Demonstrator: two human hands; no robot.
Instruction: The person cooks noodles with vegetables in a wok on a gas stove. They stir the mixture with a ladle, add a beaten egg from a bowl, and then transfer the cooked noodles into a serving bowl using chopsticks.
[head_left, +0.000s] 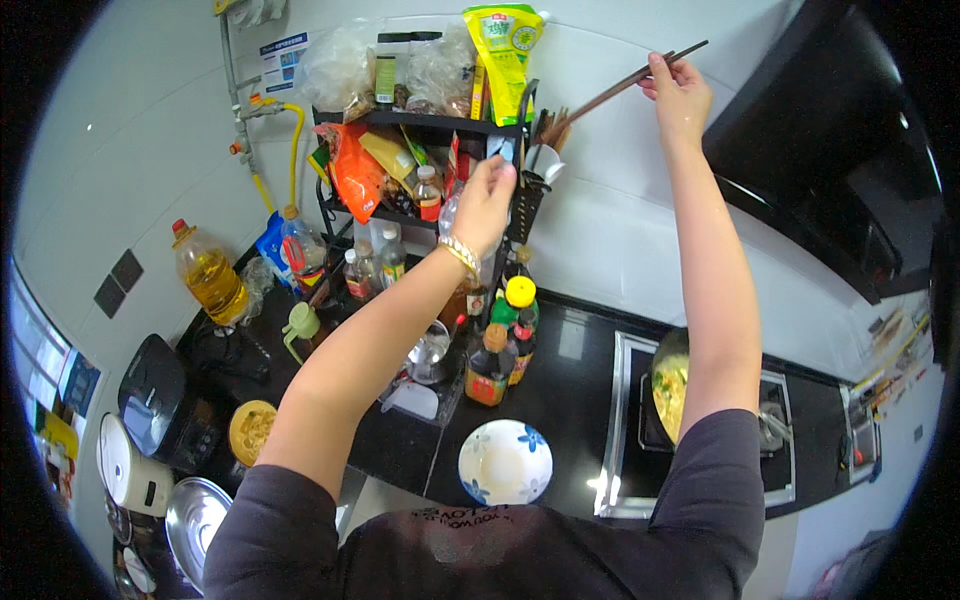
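My right hand (681, 94) is raised against the white wall and pinches the upper ends of dark wooden chopsticks (611, 91). Their lower ends reach down to a black utensil basket (531, 202) on the side of the rack, where other chopsticks and a white spoon stand. My left hand (486, 196), with a bracelet at the wrist, is in front of the rack's right end, its fingertips close together; whether it touches or holds something there is unclear. Below on the counter stands a white bowl with blue flowers (505, 469). A pan of food (670, 382) sits on the stove, partly behind my right arm.
A black rack (420, 120) holds bags and bottles. Sauce bottles (489, 367) stand before it. Farther left are an oil jug (214, 277), a black appliance (154, 394), a bowl of food (251, 431) and a metal basin (196, 525). A black range hood (810, 142) juts out at right.
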